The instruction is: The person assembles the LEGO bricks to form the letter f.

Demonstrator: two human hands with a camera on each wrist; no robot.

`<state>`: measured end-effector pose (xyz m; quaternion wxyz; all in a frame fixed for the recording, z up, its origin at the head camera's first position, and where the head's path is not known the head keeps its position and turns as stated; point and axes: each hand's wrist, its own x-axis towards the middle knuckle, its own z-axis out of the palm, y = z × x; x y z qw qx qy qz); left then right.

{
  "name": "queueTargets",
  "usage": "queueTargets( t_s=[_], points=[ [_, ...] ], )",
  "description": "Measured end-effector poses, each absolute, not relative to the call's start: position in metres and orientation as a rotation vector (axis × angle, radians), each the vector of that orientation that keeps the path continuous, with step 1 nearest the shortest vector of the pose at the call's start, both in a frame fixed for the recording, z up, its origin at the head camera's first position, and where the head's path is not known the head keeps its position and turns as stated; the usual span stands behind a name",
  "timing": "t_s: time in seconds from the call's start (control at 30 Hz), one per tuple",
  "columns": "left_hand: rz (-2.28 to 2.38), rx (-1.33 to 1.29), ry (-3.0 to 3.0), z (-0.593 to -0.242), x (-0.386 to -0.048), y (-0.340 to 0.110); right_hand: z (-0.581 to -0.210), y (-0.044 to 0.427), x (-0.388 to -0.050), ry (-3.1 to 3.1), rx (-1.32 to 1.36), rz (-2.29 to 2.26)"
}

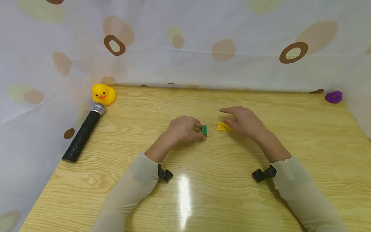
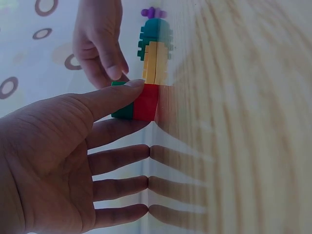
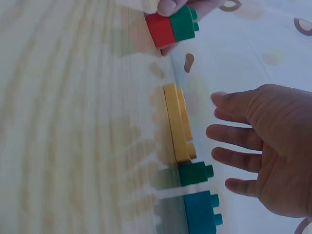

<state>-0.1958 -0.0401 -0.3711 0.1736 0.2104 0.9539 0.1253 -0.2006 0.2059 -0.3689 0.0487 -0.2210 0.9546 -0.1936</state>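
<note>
The desk (image 1: 220, 199) is surfaced with glossy woodgrain. Smooth plastic is seen on the green brick (image 1: 204, 130) and yellow brick (image 3: 176, 122).

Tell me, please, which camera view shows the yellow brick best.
The right wrist view: the yellow brick shows its side and studs, unobstructed. In the head view, the right hand partly hides it; the left wrist view foreshortens it.
</note>
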Motion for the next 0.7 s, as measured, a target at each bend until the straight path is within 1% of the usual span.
queueTargets(
  t_s=[0.27,0.7],
  points=[
    [0.370,0.609,2.705,-0.3703,-0.1951,-0.0413,-0.3676,0.2152,-0.2033,2.880,-0.592,-0.444],
    [0.365,0.596,2.691,-0.3702,-0.1941,-0.0410,-0.3707,0.2158,-0.1999,2.824,-0.647,-0.443]
  ],
)
